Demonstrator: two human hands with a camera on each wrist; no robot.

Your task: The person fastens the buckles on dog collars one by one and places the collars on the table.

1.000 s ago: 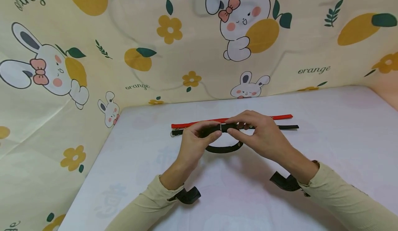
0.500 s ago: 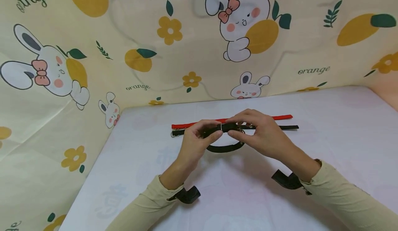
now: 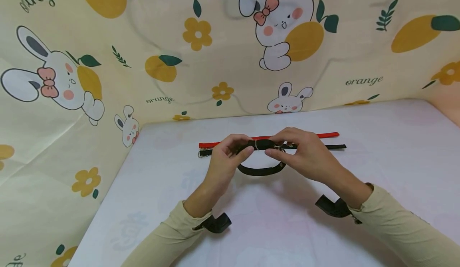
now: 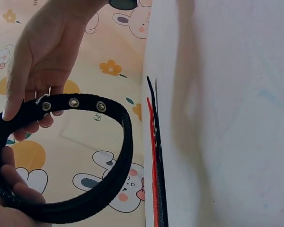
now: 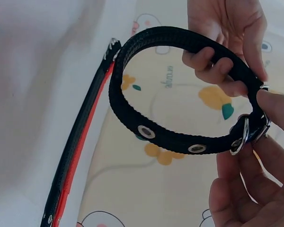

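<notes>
A black pet collar (image 3: 261,172), closed into a loop, is held up above the table between both hands. My left hand (image 3: 227,161) pinches its left part, thumb in front and fingers behind. My right hand (image 3: 307,155) pinches it at the right, close to the buckle. In the right wrist view a metal D-ring (image 5: 244,137) hangs by the buckle, and metal-rimmed eyelets (image 5: 146,132) show along the band. The left wrist view shows the collar (image 4: 128,146) as a wide round loop. My fingers partly cover the buckle.
Behind the hands, a red strap (image 3: 328,135) and another black strap (image 3: 336,147) lie side by side on the white table (image 3: 161,187). A metal ring sits at the black one's left end. A patterned backdrop (image 3: 201,71) rises at the table's back and left.
My right hand has shifted slightly right along the collar, and more metal hardware shows beside its thumb. The collar's loop has opened a little wider. My left hand has hardly moved.
</notes>
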